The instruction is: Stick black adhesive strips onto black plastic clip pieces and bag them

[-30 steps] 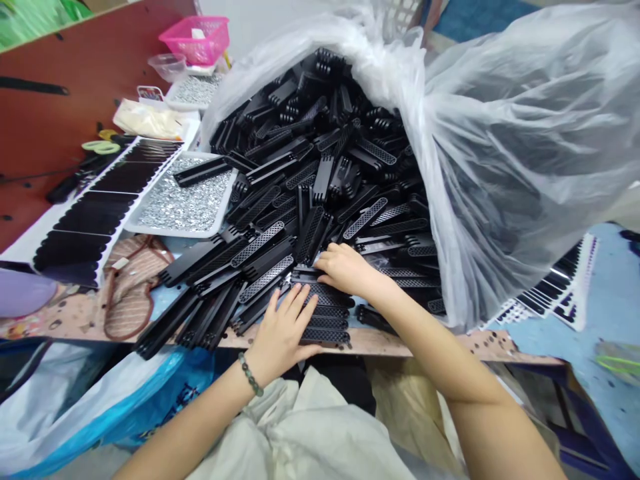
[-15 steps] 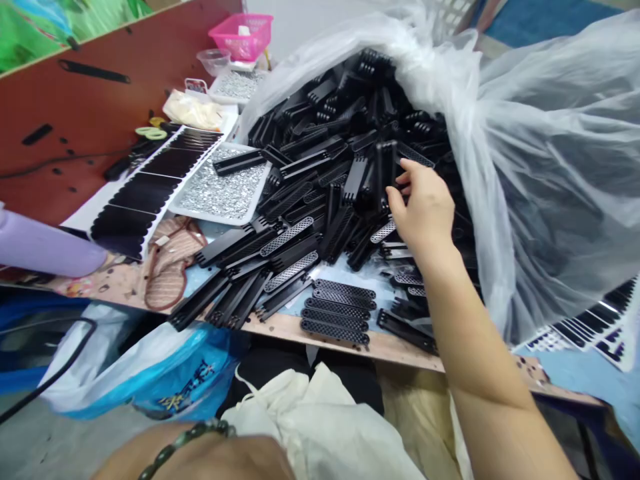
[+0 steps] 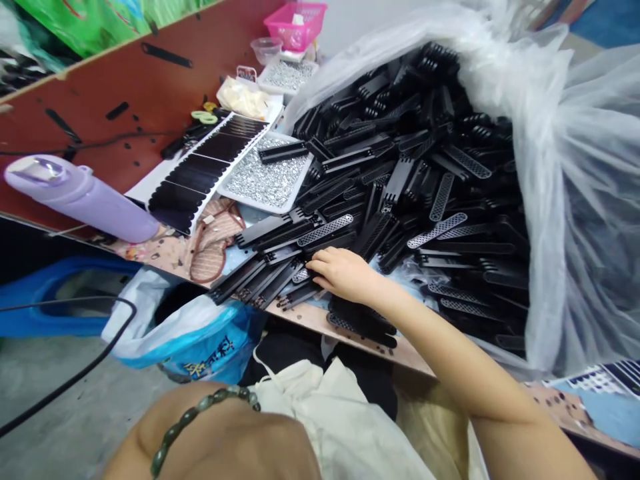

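Note:
My right hand (image 3: 345, 275) is over the front of the table, its fingers closed on the end of a black perforated plastic strip (image 3: 300, 275) among the loose pile. Below the palm, more black strips (image 3: 363, 323) lie side by side at the table edge, partly covered by the hand. Left of the fingers, long black toothed plastic pieces (image 3: 240, 277) lie together. A large heap of the same black parts (image 3: 400, 147) spills from a clear plastic bag (image 3: 545, 200). Close to the camera at the bottom is my left hand (image 3: 250, 440), with a dark bead bracelet at the wrist; its fingers are hidden.
A white tray (image 3: 300, 200) of small silvery metal parts sits beside a sheet of black stickers (image 3: 200, 177). At left stand a lilac bottle (image 3: 100, 200) and a red board (image 3: 100, 100). A pink basket (image 3: 295, 27) is at the back. Below the edge hangs a blue-white bag (image 3: 200, 340).
My right hand has come from the heap in the bag toward the front left, onto the loose pieces. The view has shifted, so things appear further right. My left hand stays low.

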`<state>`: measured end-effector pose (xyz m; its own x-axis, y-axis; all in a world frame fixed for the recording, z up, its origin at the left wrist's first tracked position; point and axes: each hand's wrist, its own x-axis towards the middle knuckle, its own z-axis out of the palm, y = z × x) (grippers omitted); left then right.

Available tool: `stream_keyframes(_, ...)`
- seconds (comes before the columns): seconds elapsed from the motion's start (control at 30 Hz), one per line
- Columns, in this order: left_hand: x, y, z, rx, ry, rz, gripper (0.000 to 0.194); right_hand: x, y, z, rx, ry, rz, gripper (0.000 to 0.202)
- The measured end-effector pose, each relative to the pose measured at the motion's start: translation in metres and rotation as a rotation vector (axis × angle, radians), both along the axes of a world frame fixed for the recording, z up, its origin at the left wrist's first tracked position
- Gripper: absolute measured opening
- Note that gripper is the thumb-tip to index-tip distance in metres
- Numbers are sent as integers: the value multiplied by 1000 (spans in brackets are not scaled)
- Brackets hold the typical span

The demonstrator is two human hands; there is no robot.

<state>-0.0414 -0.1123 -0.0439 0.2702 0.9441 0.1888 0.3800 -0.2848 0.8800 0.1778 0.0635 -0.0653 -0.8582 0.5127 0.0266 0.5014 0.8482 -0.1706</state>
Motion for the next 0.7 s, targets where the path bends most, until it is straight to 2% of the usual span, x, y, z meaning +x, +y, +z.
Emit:
stream_keyframes(0.13,14,-3,24,-10,-71,-24,43,-10,3,-4,152,-60,17,17)
stream_keyframes(0.23,15,3,30,-11,-164,18,36,-11,4,-4,176,-57,79,12)
stream_keyframes(0.3,7,10,22,-16,-151,140,26,-6,5,4,129,-22,109,8)
stream_keyframes(0.33,1,13,16,-19,-111,220,23,-2,6,11,99,9,116,13)
stream_keyframes(0.4,-12,17,1,-8,15,365,21,8,10,29,58,85,114,23)
stream_keyframes(0.47,-19,17,-12,36,152,416,22,20,22,51,61,145,78,26)
stream_keyframes(0.53,-15,18,-21,106,284,353,22,34,42,72,131,192,-44,24)
stream_keyframes(0.6,-2,24,-29,184,397,218,23,50,63,87,277,292,-286,24)
stream_keyframes(0.67,17,38,-37,261,498,93,26,63,76,93,429,455,-513,35)
stream_keyframes(0.7,27,47,-43,295,553,51,28,68,77,92,460,522,-563,40)
